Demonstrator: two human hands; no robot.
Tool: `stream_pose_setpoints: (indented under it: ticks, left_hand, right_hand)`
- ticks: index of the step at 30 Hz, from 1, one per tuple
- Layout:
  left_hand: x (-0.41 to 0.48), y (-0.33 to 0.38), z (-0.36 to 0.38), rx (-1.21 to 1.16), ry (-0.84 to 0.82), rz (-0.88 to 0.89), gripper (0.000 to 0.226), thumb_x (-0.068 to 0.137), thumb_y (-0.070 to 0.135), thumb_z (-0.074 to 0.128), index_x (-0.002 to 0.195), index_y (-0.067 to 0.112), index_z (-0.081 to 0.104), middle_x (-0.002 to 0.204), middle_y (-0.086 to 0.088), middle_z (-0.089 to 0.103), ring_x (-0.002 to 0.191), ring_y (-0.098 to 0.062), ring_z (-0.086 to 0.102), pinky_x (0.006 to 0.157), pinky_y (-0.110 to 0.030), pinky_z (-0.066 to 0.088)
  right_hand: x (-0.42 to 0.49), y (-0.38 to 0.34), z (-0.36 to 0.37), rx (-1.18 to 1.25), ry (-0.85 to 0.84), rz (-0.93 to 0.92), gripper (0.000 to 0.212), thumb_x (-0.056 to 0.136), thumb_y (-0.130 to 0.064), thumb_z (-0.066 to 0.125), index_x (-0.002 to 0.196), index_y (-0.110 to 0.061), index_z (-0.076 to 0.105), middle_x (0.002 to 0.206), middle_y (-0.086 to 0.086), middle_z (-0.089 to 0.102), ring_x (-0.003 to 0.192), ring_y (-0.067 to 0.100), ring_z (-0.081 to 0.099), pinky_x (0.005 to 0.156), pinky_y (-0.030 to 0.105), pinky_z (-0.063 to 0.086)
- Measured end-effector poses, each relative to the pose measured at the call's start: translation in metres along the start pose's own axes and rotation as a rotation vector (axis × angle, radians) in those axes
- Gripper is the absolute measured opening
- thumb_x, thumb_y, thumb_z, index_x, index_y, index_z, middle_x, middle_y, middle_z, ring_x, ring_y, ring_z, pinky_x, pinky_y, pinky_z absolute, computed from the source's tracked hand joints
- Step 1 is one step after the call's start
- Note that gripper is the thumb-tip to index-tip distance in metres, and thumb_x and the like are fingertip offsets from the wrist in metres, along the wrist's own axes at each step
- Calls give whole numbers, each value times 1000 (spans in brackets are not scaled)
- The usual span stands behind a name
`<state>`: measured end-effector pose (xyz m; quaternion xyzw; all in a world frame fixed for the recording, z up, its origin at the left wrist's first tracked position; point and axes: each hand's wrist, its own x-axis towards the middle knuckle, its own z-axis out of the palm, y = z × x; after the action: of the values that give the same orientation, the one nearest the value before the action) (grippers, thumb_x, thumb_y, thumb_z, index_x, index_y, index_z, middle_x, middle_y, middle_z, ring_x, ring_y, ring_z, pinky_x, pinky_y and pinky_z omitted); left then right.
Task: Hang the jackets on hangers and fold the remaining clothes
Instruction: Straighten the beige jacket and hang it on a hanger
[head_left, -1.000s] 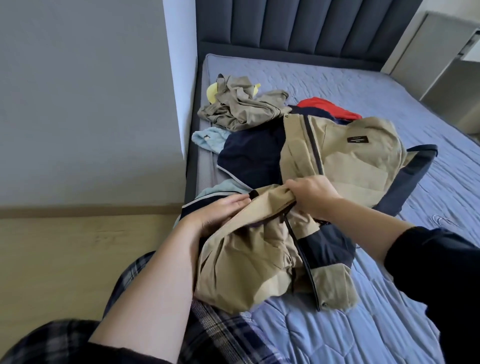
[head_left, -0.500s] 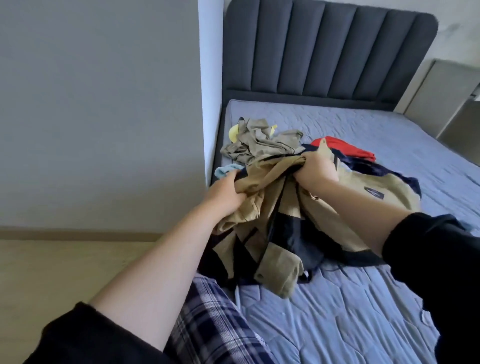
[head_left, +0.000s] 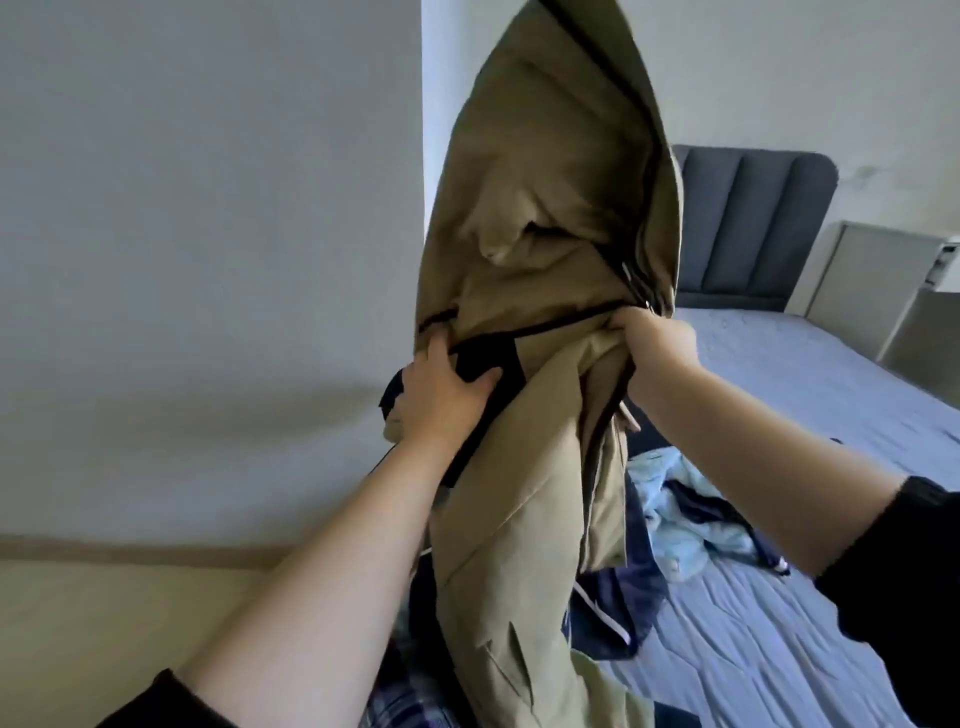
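A grey-blue quilted bed (head_left: 810, 613) carries a light-blue garment (head_left: 691, 525) and a navy garment (head_left: 631, 597)

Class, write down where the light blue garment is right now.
In the head view, the light blue garment lies crumpled on the bed, right of the held tan jacket, beside navy clothes.

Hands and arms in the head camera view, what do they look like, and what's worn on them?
The left hand and the right hand are bare: no gloves, rings or watch show. Both forearms are uncovered. Above them sit plain black fabric sleeves, the left sleeve and the right sleeve, pushed back toward the elbows, with no visible markings.
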<state>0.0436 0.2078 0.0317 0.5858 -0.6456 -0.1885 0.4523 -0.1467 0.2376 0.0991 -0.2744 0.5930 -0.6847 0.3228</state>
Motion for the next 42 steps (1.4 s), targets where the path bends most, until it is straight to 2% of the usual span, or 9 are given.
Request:
stream_pose_setpoints:
  ticks: [4, 9, 15, 21, 25, 28, 32, 37, 42]
  left_hand:
    - [-25, -35, 23, 283, -231, 80, 8, 86, 23, 64, 91, 26, 59, 78, 9, 56, 94, -27, 60, 71, -29, 38]
    - [-76, -67, 83, 484, -406, 370, 17, 87, 10, 59, 97, 24, 63, 91, 2, 61, 98, -23, 52, 89, -34, 32]
    - [-111, -81, 117, 606, -516, 646, 41, 73, -2, 50, 103, 21, 67, 96, 3, 63, 112, -20, 46, 114, -60, 0]
    - [-132, -107, 124, 523, -255, 834, 23, 61, -7, 69, 71, 14, 71, 71, -2, 65, 83, -25, 63, 106, -61, 32]
    - [-135, -105, 126, 514, -217, 1022, 21, 66, -6, 65, 64, 15, 65, 67, -1, 60, 82, -21, 64, 103, -50, 42]
    - [-135, -105, 125, 484, -111, 1093, 27, 74, -5, 52, 59, 16, 63, 64, -1, 57, 75, -21, 62, 94, -43, 49]
    - [-131, -106, 122, 408, -13, 977, 24, 81, -2, 61, 65, 14, 67, 62, -2, 56, 60, -22, 53, 58, -31, 47]
    - [-133, -111, 117, 376, -114, 832, 3, 70, 10, 69, 68, 12, 67, 67, -5, 55, 59, -22, 53, 44, -31, 46]
    - [-95, -93, 103, 327, -69, 232, 33, 89, 39, 49, 99, 10, 59, 101, -7, 56, 81, -24, 59, 56, -31, 44]
  right_hand:
    - [14, 85, -62, -401, -22, 78, 21, 77, -10, 68, 94, 0, 63, 97, 15, 66, 96, 31, 63, 90, 44, 52]
    - [31, 146, -127, -1195, -302, 255, 28, 84, -23, 60, 95, 2, 61, 75, 13, 61, 60, 26, 60, 45, 27, 48]
    - [41, 155, -130, -2041, -440, -158, 27, 91, -41, 42, 82, -20, 56, 74, -5, 56, 61, 14, 53, 49, 25, 34]
    - [40, 185, -81, -1704, -515, -576, 48, 88, -8, 46, 135, -15, 38, 141, 9, 37, 128, 29, 36, 94, 40, 42]
    - [44, 197, -49, -1696, -697, -768, 91, 76, 5, 52, 151, -28, 12, 161, 1, 4, 146, 28, 5, 118, 44, 10]
    - [55, 204, -35, -1753, -813, -778, 98, 74, 8, 49, 151, -32, 4, 159, -1, 15, 147, 28, 0, 117, 47, -1]
    - [61, 212, -30, -1786, -896, -739, 90, 75, -3, 53, 150, -30, 11, 115, 3, 59, 123, 26, 42, 112, 41, 15]
    - [61, 206, -30, -1666, -682, -915, 25, 74, -4, 53, 95, -14, 62, 89, 7, 64, 91, 32, 58, 69, 31, 29]
    - [54, 153, -9, -1192, -369, -825, 15, 78, -7, 53, 90, -10, 60, 78, 7, 61, 74, 29, 54, 57, 31, 31]
